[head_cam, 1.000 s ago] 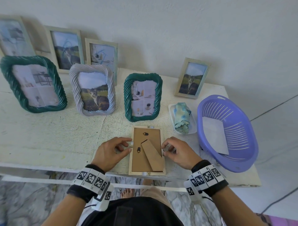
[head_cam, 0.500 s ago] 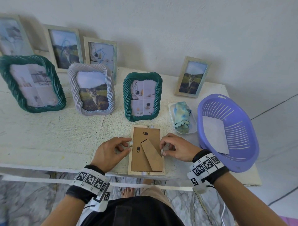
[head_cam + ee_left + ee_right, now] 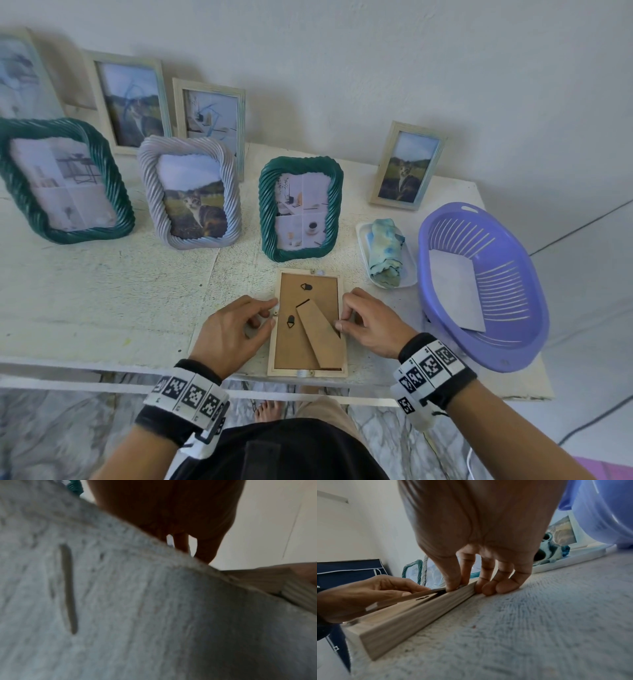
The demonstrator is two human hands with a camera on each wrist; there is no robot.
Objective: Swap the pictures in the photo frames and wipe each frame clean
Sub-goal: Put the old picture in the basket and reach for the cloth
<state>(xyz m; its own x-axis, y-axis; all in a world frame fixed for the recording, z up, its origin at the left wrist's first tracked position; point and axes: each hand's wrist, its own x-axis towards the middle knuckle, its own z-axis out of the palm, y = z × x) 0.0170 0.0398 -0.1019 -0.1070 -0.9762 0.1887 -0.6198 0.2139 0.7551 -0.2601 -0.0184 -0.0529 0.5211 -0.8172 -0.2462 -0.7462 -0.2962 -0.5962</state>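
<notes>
- Pinching with both: left hand [image 3: 230,331] on left rail, right hand [image 3: 371,322] on right rail of face-down wooden frame [image 3: 307,371], at table [image 3: 102,291] front edge.
- Light, stiff, probably glass-fronted; best held by rails, not backing.

A plain white wall [image 3: 376,68] is standing behind the rough white table [image 3: 102,291]; marbled floor [image 3: 51,428] is showing below; soft daylight is falling evenly.

A face-down pale wooden photo frame [image 3: 308,371] lies at the white table's [image 3: 102,291] near edge, between both hands; upright frames stand behind, a purple slatted plastic basket [image 3: 507,349] right.
</notes>
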